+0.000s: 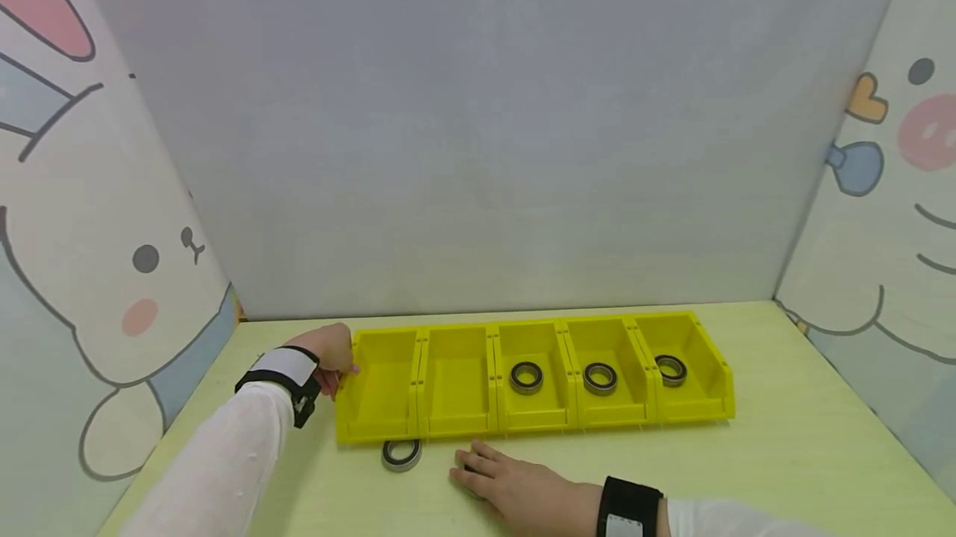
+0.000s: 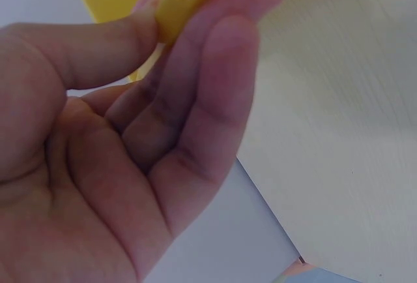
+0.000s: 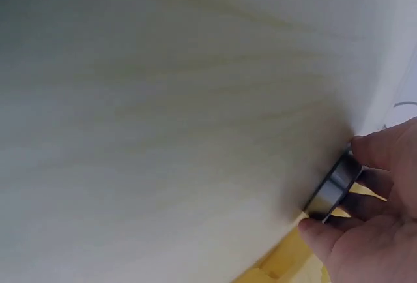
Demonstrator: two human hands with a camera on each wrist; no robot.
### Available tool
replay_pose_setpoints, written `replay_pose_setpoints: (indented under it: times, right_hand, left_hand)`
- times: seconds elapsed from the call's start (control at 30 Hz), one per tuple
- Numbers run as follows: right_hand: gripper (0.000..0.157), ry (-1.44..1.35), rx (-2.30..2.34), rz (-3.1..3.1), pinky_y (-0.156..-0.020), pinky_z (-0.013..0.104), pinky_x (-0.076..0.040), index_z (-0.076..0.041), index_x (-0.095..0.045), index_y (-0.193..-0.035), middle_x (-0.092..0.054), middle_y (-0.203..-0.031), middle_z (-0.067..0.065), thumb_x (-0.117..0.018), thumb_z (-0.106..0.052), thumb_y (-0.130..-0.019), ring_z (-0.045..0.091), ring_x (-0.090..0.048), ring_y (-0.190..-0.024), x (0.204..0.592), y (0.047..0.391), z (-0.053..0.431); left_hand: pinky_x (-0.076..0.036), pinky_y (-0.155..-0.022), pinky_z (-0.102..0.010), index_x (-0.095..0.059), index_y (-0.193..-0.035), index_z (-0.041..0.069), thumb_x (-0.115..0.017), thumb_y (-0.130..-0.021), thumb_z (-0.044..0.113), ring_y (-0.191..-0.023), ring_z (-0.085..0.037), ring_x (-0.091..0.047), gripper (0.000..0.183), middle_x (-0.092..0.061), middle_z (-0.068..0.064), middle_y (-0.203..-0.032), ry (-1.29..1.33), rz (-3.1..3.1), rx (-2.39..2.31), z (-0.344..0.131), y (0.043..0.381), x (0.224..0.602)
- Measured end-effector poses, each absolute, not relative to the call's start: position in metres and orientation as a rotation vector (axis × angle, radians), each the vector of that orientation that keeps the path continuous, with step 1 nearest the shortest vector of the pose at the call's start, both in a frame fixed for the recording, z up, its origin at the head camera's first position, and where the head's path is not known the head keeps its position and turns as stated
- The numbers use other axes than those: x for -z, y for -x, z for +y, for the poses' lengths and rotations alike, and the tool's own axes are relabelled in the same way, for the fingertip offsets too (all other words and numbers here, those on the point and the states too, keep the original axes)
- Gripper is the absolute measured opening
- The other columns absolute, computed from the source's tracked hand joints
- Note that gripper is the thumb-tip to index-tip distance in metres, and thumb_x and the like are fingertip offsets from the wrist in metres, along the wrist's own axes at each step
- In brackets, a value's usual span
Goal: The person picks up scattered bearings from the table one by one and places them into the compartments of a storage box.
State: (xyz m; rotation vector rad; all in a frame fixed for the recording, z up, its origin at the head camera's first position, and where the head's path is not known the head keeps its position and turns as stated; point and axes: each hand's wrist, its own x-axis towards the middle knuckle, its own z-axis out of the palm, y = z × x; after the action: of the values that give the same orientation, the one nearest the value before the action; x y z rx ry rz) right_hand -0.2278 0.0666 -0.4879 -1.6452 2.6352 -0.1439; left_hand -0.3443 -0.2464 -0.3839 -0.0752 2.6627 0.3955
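Observation:
A row of several joined yellow bins [image 1: 459, 423] stands on the table. My left hand [image 1: 334, 357] is at the row's left end, thumb and fingers pinching the side wall [image 2: 174, 9] of the leftmost bin. In front of the row, my right hand [image 1: 532, 491] holds a bearing [image 3: 335, 186] by its rim, low over the tabletop; the fingers mostly hide it in the head view. Another bearing [image 1: 401, 455] lies on the table before the leftmost bin. Single bearings lie in the middle bin [image 1: 526, 378], the fourth bin [image 1: 600, 378] and the rightmost bin [image 1: 671, 370].
The pale yellow table [image 1: 807, 437] is bounded by a grey back wall [image 1: 485, 147]. Side panels with cartoon animals rise at the left [image 1: 97, 271] and right [image 1: 881, 255].

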Motion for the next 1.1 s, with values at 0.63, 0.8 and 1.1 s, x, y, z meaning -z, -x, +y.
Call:
replay_pose_setpoints:
  times: [0.63,0.8,1.1]
  right_hand:
    - [0.041,1.794,-0.028,2.437,-0.078,0.010,-0.046,-0.016,-0.063,-0.122,-0.064,-0.111,-0.004,-0.072,-0.014,-0.082,0.000,-0.056,-0.089,0.456,0.257,0.045]
    - [0.043,1.697,-0.021,2.382,-0.067,0.007,-0.042,-0.014,-0.062,-0.124,-0.064,-0.107,-0.004,-0.072,-0.014,-0.083,-0.001,-0.053,-0.078,0.441,0.262,0.044]
    - [0.042,1.550,0.058,2.653,-0.082,0.018,-0.052,-0.015,-0.061,-0.126,-0.063,-0.122,0.003,-0.070,-0.024,-0.085,0.013,-0.062,-0.105,0.399,0.283,0.037]
  left_hand:
    - [-0.053,-0.047,-0.022,-0.064,-0.078,-0.001,-0.062,-0.091,0.015,-0.044,-0.015,-0.063,0.021,-0.066,-0.009,-0.057,0.054,2.677,-0.386,-0.246,0.347,0.384]
    - [-0.054,-0.048,-0.023,-0.064,-0.078,-0.002,-0.063,-0.091,0.015,-0.047,-0.017,-0.065,0.021,-0.066,-0.009,-0.057,0.050,2.673,-0.409,-0.247,0.346,0.386]
    - [-0.054,-0.049,-0.024,-0.063,-0.078,-0.002,-0.062,-0.091,0.015,-0.046,-0.015,-0.064,0.021,-0.066,-0.010,-0.058,0.035,2.666,-0.429,-0.247,0.342,0.384]
